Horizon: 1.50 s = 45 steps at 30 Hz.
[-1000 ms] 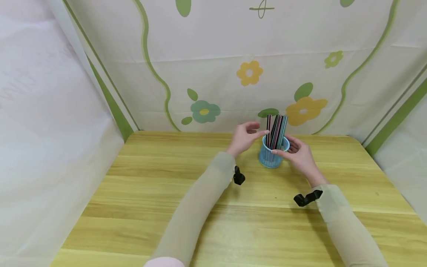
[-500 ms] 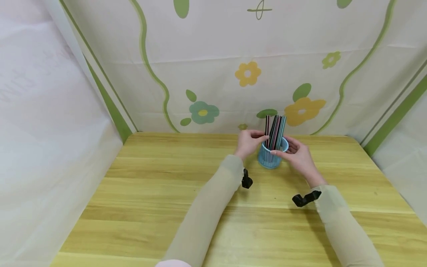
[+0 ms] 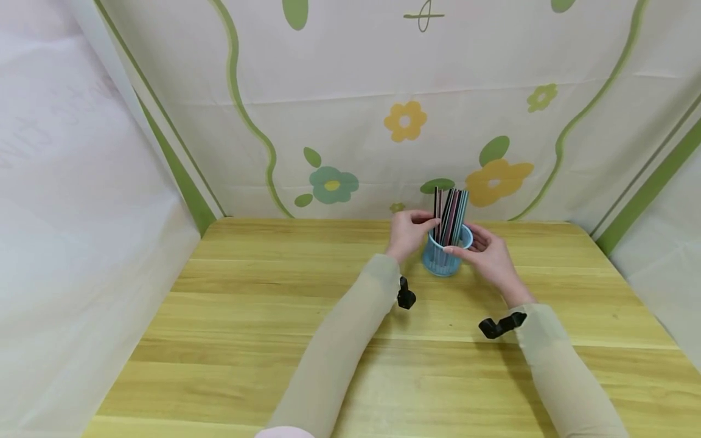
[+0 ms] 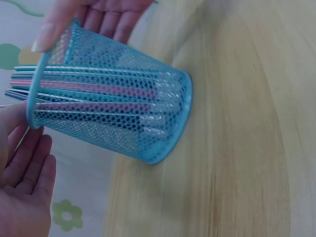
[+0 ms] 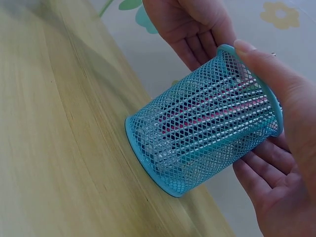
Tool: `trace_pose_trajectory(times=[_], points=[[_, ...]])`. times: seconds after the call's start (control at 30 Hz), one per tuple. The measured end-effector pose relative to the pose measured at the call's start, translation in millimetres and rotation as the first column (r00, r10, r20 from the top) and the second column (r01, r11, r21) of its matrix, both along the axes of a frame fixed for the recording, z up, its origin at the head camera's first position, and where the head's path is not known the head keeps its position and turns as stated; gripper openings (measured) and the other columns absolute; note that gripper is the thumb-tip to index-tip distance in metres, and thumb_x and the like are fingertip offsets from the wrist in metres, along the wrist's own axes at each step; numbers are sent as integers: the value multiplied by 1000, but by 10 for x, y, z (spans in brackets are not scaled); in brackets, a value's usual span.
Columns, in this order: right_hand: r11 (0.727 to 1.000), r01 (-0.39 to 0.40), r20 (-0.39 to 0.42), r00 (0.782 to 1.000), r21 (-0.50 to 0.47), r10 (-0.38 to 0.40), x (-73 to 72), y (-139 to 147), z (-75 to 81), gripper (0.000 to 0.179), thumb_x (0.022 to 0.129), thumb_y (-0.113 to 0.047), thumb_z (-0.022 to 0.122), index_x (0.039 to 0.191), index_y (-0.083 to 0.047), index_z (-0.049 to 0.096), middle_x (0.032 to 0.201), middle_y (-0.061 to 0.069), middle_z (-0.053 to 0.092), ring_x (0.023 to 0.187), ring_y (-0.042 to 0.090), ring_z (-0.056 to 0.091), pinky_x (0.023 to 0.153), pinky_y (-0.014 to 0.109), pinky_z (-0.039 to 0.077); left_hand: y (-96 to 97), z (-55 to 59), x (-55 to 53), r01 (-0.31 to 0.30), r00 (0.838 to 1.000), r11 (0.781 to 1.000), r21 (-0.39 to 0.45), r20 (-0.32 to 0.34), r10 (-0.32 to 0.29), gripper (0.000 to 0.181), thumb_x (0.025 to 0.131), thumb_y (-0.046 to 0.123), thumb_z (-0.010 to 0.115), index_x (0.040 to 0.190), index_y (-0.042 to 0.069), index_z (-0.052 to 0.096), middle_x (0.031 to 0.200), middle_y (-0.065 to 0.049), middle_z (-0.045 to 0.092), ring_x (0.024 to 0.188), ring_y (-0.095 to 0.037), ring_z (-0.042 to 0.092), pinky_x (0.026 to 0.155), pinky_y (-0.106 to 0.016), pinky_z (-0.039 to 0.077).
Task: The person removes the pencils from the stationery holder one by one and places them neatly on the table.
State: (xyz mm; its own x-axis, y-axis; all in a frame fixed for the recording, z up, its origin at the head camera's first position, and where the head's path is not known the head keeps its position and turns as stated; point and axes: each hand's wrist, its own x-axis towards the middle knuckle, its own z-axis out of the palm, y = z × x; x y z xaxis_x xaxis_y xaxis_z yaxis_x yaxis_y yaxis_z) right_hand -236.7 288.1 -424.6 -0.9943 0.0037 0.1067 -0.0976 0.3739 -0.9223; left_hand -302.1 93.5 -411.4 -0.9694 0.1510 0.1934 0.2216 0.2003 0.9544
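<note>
A light blue mesh pencil holder [image 3: 437, 263] stands upright near the back of the table, right of its middle. It holds a bundle of slim, striped, pencil-like sticks [image 3: 454, 213] in dark, pink and teal. My right hand [image 3: 495, 261] grips the holder's rim from the right, thumb at the front and fingers behind. From the left, my left hand [image 3: 406, 234] pinches a few striped sticks [image 3: 437, 201] between thumb and index finger, just above the rim. Through the mesh [image 4: 123, 131] in the left wrist view, the sticks' lower ends show pale.
The wooden table [image 3: 230, 340] reaches back to a white cloth wall [image 3: 339, 134] printed with flowers. More white cloth [image 3: 82, 243] hangs along the left side. A black camera mount [image 3: 501, 325] sits on the right wrist, another [image 3: 405, 295] on the left.
My left hand has moved right to the holder and closed its thumb and index finger on a few sticks, which now stand slightly higher. My right hand keeps its grip on the rim.
</note>
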Motion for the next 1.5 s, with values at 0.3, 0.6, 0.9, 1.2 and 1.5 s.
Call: trace_pose_trajectory(times=[0.3, 0.6, 0.9, 1.2, 1.5], points=[[1000, -11, -10, 1000, 0, 11, 2, 11, 1, 83, 92, -26, 80, 157, -2, 35, 150, 23, 47, 133, 38, 50, 90, 8, 47, -39, 114, 13, 9, 999, 996, 87, -36, -6, 21, 93, 23, 78, 110, 10, 79, 95, 9, 73, 86, -4, 67, 73, -20, 57], [1000, -9, 10, 1000, -1, 9, 11, 5, 47, 82, 92, -22, 80, 157, 0, 34, 150, 24, 46, 134, 39, 49, 89, 8, 47, -106, 212, -46, -5, 995, 979, 202, -92, 24, 23, 92, 19, 79, 110, 5, 78, 97, 4, 75, 87, -7, 68, 76, -21, 58], [1000, 11, 13, 1000, 4, -11, -23, 25, -35, 87, 89, -32, 82, 157, -6, 36, 151, 19, 47, 133, 33, 50, 93, 11, 47, -237, 421, -40, -3, 992, 944, 331, -115, 44, 25, 93, 17, 78, 113, 2, 76, 98, -1, 75, 86, -12, 72, 79, -24, 59], [1000, -10, 1, 1000, 6, 10, -21, 33, -36, 86, 90, -30, 82, 157, -4, 35, 150, 22, 47, 133, 36, 50, 92, 9, 46, -504, 628, -2, -17, 984, 923, 384, -155, 83, 25, 89, 14, 82, 111, 4, 76, 95, -4, 76, 83, -17, 74, 77, -34, 62], [1000, -14, 23, 1000, -8, 14, 23, 7, 64, 85, 90, -25, 83, 155, 3, 35, 150, 25, 46, 134, 40, 48, 90, 8, 47, -699, 609, 47, -40, 989, 945, 326, -122, 84, 22, 86, 15, 85, 104, 6, 78, 90, -2, 76, 80, -17, 74, 75, -36, 62]])
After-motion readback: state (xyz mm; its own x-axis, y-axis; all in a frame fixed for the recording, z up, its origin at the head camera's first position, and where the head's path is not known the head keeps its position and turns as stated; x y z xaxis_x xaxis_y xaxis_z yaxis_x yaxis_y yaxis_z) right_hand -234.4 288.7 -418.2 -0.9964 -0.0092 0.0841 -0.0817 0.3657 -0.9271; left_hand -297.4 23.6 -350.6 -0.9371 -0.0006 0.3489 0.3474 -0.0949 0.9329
